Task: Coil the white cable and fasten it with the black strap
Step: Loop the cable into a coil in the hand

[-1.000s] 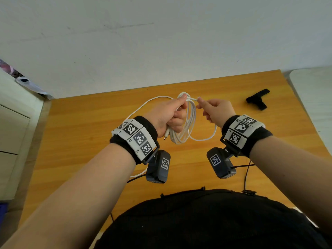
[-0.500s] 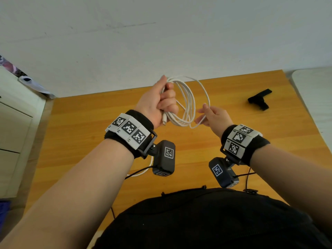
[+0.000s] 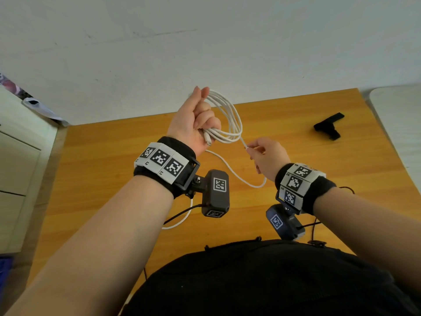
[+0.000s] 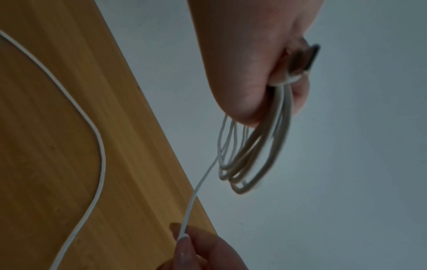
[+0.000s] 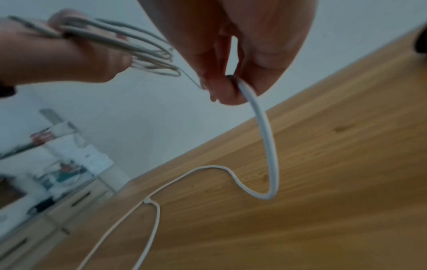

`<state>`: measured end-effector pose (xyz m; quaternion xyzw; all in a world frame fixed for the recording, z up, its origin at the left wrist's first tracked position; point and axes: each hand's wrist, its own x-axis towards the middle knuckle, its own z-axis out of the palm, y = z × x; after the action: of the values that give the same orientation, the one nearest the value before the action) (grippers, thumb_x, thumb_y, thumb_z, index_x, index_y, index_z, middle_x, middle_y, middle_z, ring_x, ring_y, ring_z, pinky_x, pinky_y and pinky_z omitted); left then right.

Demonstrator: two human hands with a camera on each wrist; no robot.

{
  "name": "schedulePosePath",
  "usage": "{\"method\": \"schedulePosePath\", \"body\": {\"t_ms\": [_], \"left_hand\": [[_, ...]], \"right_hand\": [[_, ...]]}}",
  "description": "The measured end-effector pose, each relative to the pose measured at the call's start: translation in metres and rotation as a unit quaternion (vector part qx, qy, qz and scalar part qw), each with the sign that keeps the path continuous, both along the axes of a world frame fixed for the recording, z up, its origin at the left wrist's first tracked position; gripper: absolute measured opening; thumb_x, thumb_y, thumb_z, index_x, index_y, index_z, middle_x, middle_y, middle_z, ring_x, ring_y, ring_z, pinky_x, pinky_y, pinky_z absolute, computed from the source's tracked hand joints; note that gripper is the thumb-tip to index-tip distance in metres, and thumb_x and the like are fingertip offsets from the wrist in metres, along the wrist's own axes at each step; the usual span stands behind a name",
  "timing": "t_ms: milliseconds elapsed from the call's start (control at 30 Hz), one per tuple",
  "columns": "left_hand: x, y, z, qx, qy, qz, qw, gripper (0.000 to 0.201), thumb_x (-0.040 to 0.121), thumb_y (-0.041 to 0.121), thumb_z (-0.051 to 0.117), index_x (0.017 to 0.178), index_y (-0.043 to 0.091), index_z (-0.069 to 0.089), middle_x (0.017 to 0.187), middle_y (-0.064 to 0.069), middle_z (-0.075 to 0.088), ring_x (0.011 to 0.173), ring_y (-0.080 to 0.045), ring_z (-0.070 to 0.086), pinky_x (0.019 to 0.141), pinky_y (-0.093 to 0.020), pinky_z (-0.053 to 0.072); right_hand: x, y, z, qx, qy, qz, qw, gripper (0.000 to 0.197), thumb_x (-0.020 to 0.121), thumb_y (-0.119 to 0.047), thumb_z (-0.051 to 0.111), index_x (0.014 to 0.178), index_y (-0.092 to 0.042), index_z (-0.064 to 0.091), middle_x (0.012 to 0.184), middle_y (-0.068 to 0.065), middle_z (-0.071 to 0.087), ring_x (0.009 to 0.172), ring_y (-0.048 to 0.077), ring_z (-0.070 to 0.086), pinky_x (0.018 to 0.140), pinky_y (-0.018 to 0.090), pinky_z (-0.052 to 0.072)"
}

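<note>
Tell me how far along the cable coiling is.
Partly done. The left hand grips several finished loops of the white cable. In hand: the right hand pinches the loose run just below the coil, ready for another loop. Left: a tail still trails across the wooden table, and the black strap lies untouched at the far right.

A wooden bench (image 3: 109,169) with honey-coloured grain fills the middle, its far edge meeting a plain pale wall (image 3: 205,46) at twelve o'clock. At nine o'clock stands a light cabinet with drawers (image 3: 16,160), clutter lying on its top. At three o'clock a white rounded surface (image 3: 401,119) adjoins the bench. Light is soft and even.
</note>
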<state>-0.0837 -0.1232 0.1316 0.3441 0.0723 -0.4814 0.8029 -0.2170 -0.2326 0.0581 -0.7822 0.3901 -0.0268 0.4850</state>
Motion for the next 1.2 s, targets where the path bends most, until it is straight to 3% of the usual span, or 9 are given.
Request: {"method": "schedulePosePath", "body": {"t_ms": [100,300,433,500,567,667,900,1100,1200], "left_hand": [[0.000,-0.001,0.000,0.015,-0.029,0.015,0.999,0.025,0.097,0.036,0.044,0.093,0.016,0.059,0.042,0.008,0.026,0.030,-0.006,0.023,0.039,-0.017,0.024],[-0.001,-0.002,-0.002,0.031,-0.021,0.064,0.997,0.023,0.095,0.038,0.047,0.098,0.020,0.060,0.044,0.008,0.024,0.033,-0.006,0.022,0.046,-0.017,0.020],[0.001,-0.002,-0.004,0.039,-0.010,0.084,0.996,0.025,0.095,0.039,0.047,0.110,0.022,0.058,0.048,0.008,0.026,0.035,-0.005,0.024,0.044,-0.017,0.023],[0.002,-0.001,-0.004,0.045,-0.017,0.082,0.995,0.025,0.094,0.038,0.048,0.115,0.025,0.054,0.049,0.008,0.027,0.036,-0.005,0.025,0.044,-0.017,0.024],[0.002,-0.001,-0.004,0.056,-0.041,0.068,0.995,0.019,0.094,0.036,0.051,0.110,0.027,0.052,0.050,0.008,0.029,0.035,-0.005,0.027,0.044,-0.017,0.026],[0.002,-0.003,-0.007,0.079,-0.079,0.046,0.993,0.011,0.095,0.037,0.050,0.097,0.026,0.050,0.053,0.007,0.031,0.036,-0.007,0.028,0.046,-0.020,0.029],[-0.001,-0.005,-0.014,0.127,-0.188,-0.002,0.974,0.040,0.100,0.029,0.037,0.140,0.030,0.035,0.057,0.003,0.034,0.047,-0.009,0.033,0.051,-0.022,0.031],[-0.008,-0.003,-0.024,0.207,-0.338,-0.065,0.916,0.044,0.101,0.026,0.033,0.144,0.030,0.026,0.065,0.002,0.036,0.058,-0.012,0.041,0.060,-0.025,0.039],[-0.010,-0.003,-0.025,0.200,-0.310,-0.062,0.928,0.041,0.101,0.027,0.033,0.142,0.032,0.029,0.065,0.003,0.037,0.060,-0.012,0.043,0.061,-0.025,0.039]], "right_hand": [[-0.002,0.004,0.003,-0.065,0.019,0.089,0.994,0.026,0.094,-0.020,0.052,0.118,-0.021,0.060,0.083,0.006,0.061,0.060,0.019,0.054,0.058,0.027,0.048],[-0.003,0.010,0.002,-0.027,0.114,0.201,0.973,0.058,0.094,-0.007,0.043,0.144,-0.031,0.028,0.094,0.014,0.069,0.078,0.028,0.070,0.076,0.041,0.059],[-0.005,0.013,0.005,-0.054,0.181,0.251,0.950,0.030,0.097,-0.014,0.039,0.123,-0.010,0.053,0.103,0.015,0.067,0.094,0.029,0.065,0.084,0.040,0.054],[-0.008,0.013,0.005,-0.067,0.185,0.263,0.945,0.028,0.099,-0.022,0.039,0.106,-0.003,0.059,0.089,0.011,0.067,0.078,0.023,0.063,0.069,0.032,0.051],[-0.010,0.014,0.007,-0.059,0.162,0.261,0.950,0.028,0.099,-0.025,0.038,0.102,-0.008,0.059,0.074,0.004,0.063,0.056,0.012,0.051,0.055,0.024,0.042],[-0.010,0.015,0.013,-0.084,0.099,0.262,0.956,0.024,0.100,-0.028,0.036,0.096,-0.026,0.060,0.076,0.005,0.063,0.056,0.018,0.050,0.063,0.034,0.047],[-0.004,0.020,0.033,-0.220,0.068,0.293,0.928,0.033,0.097,-0.029,0.043,0.124,-0.020,0.059,0.094,0.005,0.047,0.081,0.025,0.051,0.074,0.035,0.046],[0.000,0.022,0.045,-0.266,0.019,0.314,0.911,0.033,0.097,-0.015,0.042,0.123,-0.018,0.061,0.092,0.000,0.040,0.079,0.023,0.049,0.069,0.033,0.042],[0.001,0.026,0.049,-0.280,0.062,0.344,0.894,0.032,0.099,-0.021,0.039,0.123,-0.017,0.059,0.098,0.005,0.045,0.083,0.029,0.054,0.071,0.036,0.046]]}}
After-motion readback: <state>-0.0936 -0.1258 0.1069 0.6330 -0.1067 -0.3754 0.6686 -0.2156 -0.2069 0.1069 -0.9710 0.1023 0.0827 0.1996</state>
